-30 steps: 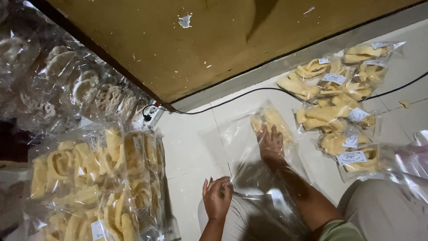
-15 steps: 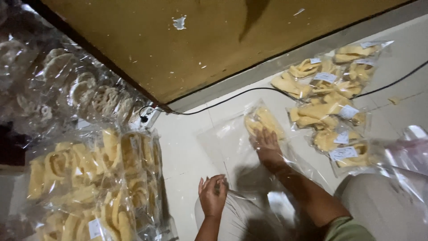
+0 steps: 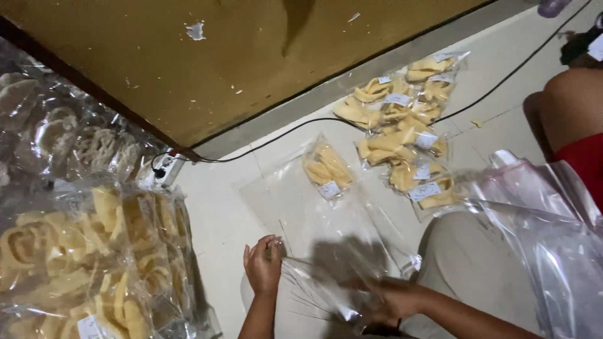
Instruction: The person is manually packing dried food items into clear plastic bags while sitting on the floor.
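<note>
My left hand (image 3: 262, 266) grips the edge of a large clear plastic bag (image 3: 326, 251) spread on the white floor. My right hand (image 3: 392, 300) is low at the front, closed on the same bag's bunched plastic. A small sealed packet of yellow crackers (image 3: 328, 168) with a white label lies inside or on the far end of that bag; I cannot tell which. My knee (image 3: 468, 263) in beige cloth is to the right of the bag.
Several labelled cracker packets (image 3: 402, 119) are piled at the back right. Big bags of yellow and pale crackers (image 3: 81, 245) fill the left. A black cable (image 3: 295, 129) runs to a power strip (image 3: 164, 171) by the brown wooden door (image 3: 251, 56). Another person's leg (image 3: 568, 113) and loose clear bags (image 3: 546, 232) are on the right.
My right hand has drawn back from the cracker packet to the near end of the clear bag. The packet stays at the far end. The view has shifted, showing another person's leg.
</note>
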